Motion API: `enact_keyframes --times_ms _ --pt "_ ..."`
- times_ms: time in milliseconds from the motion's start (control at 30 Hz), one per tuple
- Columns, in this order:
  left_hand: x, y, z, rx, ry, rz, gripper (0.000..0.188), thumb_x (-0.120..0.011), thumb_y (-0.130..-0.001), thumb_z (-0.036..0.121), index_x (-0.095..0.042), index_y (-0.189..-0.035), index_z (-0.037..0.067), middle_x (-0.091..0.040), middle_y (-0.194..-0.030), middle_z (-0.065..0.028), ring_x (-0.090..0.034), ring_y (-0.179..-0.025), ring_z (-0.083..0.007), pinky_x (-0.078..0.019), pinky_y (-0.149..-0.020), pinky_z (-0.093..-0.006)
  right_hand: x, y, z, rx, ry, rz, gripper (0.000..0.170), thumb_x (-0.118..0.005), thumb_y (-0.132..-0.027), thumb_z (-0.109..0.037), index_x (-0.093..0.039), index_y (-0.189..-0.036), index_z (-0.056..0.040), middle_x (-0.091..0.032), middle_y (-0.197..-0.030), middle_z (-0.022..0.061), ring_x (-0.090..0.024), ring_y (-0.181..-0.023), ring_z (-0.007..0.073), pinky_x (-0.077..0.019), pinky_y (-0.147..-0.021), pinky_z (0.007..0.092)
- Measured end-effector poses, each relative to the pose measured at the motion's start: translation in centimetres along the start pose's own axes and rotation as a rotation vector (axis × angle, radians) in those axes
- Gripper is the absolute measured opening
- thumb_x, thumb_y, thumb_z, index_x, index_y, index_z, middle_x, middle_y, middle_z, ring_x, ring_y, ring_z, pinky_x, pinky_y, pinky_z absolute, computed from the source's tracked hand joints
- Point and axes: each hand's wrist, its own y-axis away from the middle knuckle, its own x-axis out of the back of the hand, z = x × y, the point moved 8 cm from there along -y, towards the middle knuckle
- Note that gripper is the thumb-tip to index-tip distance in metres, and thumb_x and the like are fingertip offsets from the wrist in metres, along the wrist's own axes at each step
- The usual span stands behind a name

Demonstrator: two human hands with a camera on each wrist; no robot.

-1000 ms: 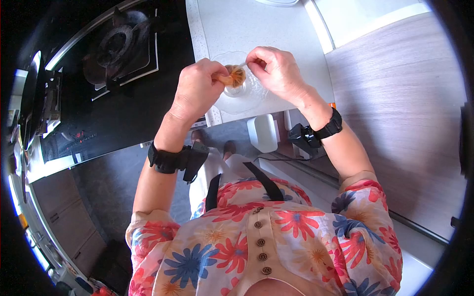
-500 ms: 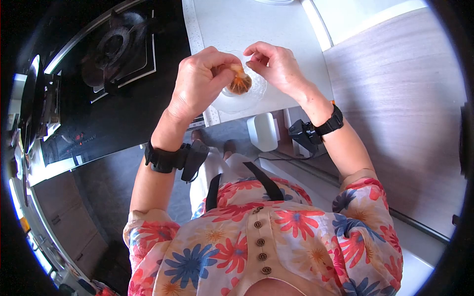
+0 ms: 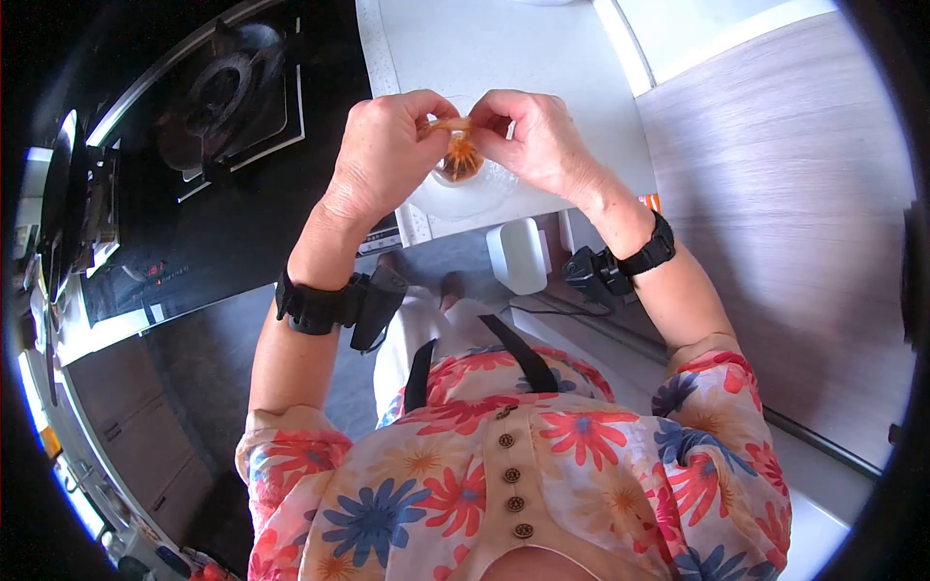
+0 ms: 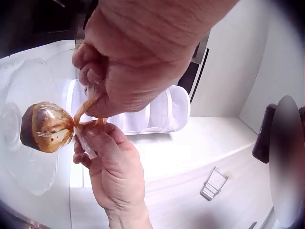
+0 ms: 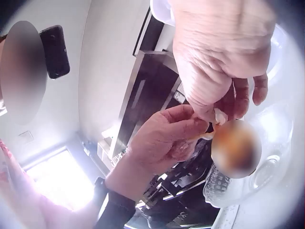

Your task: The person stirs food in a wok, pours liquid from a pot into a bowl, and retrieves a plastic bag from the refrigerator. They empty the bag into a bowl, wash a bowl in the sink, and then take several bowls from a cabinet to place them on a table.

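A small clear plastic bag (image 3: 463,162) bulges round with brown-orange contents, its neck gathered into a twist. My left hand (image 3: 383,150) pinches one side of the twisted plastic, and my right hand (image 3: 541,143) pinches the other side close by. In the left wrist view the filled bag (image 4: 47,128) hangs beyond the fingertips, with strands of plastic running to both hands. The bag is blurred in the right wrist view. Under it a clear patterned glass dish (image 4: 33,171) stands on the white counter (image 3: 523,48), partly hidden by the hands.
A black gas hob (image 3: 228,97) adjoins the counter on the left. Below the counter edge is a white bin (image 3: 520,259). Wood-grain panelling (image 3: 775,174) lies to the right. Black camera straps circle both wrists.
A second ago both hands were at the bag; the right hand then came away while the left lifted it. Now the right hand is back, pinching the neck beside the left fingers.
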Motion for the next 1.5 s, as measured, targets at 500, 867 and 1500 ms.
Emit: enact_keyframes --times_ms 500,867,1500 --pt "0.3 0.8 0.0 -0.226 -0.464 0.211 0.014 -0.06 -0.072 0.003 -0.065 -0.084 0.007 -0.057 -0.071 -0.0083 -0.06 -0.067 -0.0249 -0.049 -0.06 -0.0326 -0.7 -0.5 -0.6 0.079 0.185 -0.065 0.005 -0.061 -0.069 -0.004 -0.059 -0.073 -0.0027 -0.062 -0.068 0.0079 -0.06 -0.06 0.0185 -0.0482 -0.058 0.0293" --pt "-1.0 0.3 -2.6 0.128 0.45 0.032 0.016 -0.056 -0.081 0.004 -0.064 -0.095 -0.002 -0.061 -0.071 -0.0011 -0.049 -0.059 -0.0041 -0.0401 -0.051 -0.0187 -0.4 -0.6 1.5 -0.005 -0.046 -0.007 0.007 -0.061 -0.074 -0.004 -0.061 -0.081 -0.0023 -0.064 -0.07 0.0061 -0.061 -0.064 0.0127 -0.0488 -0.061 0.0246" --pt "-0.6 0.5 -1.7 0.109 -0.092 -0.088 0.019 -0.063 -0.077 0.012 -0.066 -0.093 0.001 -0.064 -0.071 -0.008 -0.058 -0.062 -0.0101 -0.0459 -0.056 -0.0265 -0.8 -0.1 1.4 -0.054 -0.181 -0.041 0.009 -0.061 -0.078 -0.004 -0.062 -0.086 -0.0014 -0.065 -0.075 0.0054 -0.061 -0.069 0.0099 -0.0494 -0.064 0.0235"
